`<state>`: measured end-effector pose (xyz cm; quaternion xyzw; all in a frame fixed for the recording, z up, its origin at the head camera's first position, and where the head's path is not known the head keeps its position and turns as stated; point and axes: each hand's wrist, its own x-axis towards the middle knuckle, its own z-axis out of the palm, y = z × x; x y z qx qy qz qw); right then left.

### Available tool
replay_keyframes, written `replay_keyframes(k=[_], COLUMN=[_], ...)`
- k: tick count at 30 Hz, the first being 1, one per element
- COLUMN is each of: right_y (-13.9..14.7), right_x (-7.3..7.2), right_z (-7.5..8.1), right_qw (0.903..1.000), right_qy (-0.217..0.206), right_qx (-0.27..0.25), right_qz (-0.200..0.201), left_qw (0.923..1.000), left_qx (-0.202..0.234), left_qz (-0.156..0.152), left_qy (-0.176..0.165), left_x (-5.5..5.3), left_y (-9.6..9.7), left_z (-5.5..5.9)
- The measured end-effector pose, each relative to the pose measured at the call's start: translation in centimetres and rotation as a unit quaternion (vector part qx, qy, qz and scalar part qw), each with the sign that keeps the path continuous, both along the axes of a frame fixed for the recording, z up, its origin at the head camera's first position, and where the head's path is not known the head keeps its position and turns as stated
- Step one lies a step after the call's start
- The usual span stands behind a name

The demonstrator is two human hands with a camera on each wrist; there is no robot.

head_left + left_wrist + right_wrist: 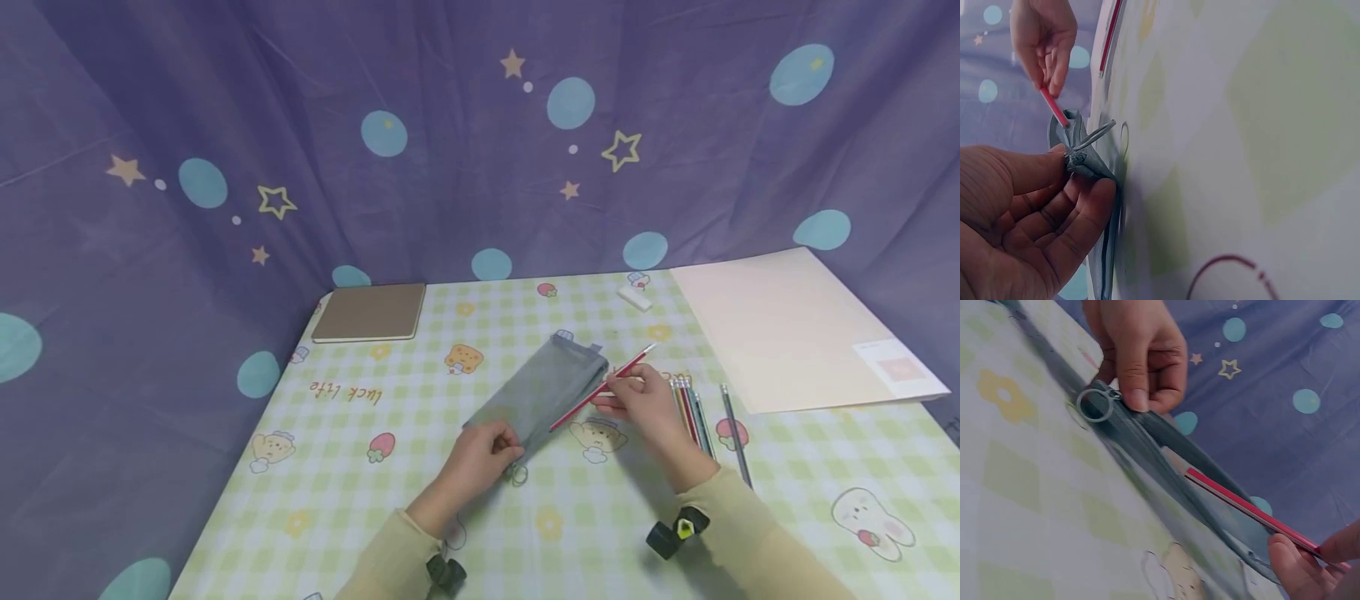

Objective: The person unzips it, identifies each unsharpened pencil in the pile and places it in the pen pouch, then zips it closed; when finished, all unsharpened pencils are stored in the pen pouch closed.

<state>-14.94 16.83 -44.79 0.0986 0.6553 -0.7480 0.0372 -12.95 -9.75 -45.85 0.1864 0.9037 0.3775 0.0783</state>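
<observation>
A grey-blue mesh zipper pouch (536, 383) lies slanted across the table. My left hand (486, 454) pinches its near end by the zipper, where a ring pull (1095, 405) hangs. My right hand (643, 407) holds a red pencil (600, 390) between thumb and fingers, its lower end at the pouch's long side. Up close in the right wrist view, the zipper is undone and the red pencil's end (1210, 485) lies at the opening. How far it reaches inside I cannot tell.
Several pencils (695, 412) lie bunched beside my right forearm, with one dark pencil (736, 433) apart from them. A white eraser (635, 298) sits farther back. A brown notebook (369, 312) is at the back left, a large cream folder (802, 333) at the right.
</observation>
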Motion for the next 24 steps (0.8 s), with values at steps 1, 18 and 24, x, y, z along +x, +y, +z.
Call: replay_keyframes(k=[1,18,24], right_y=[-0.3,-4.9,-6.1], right_x=[0.0,-0.5,-0.7], right_z=[-0.1,-2.3,-2.7], right_qw=[1.0000,0.9974,0.9943], right_qy=[-0.002,-0.073,-0.103], right_qx=[-0.002,-0.002,-0.020], right_qz=[-0.001,0.002,0.021], left_qw=[1.0000,0.9994,0.9990], left_qx=[0.001,-0.002,-0.006], left_qz=[0.000,-0.011,-0.015], left_qy=[0.000,0.033,0.041], left_x=[0.0,0.0,0.0], left_y=[0.0,0.4,0.5], left_z=[0.0,-0.3,-0.4])
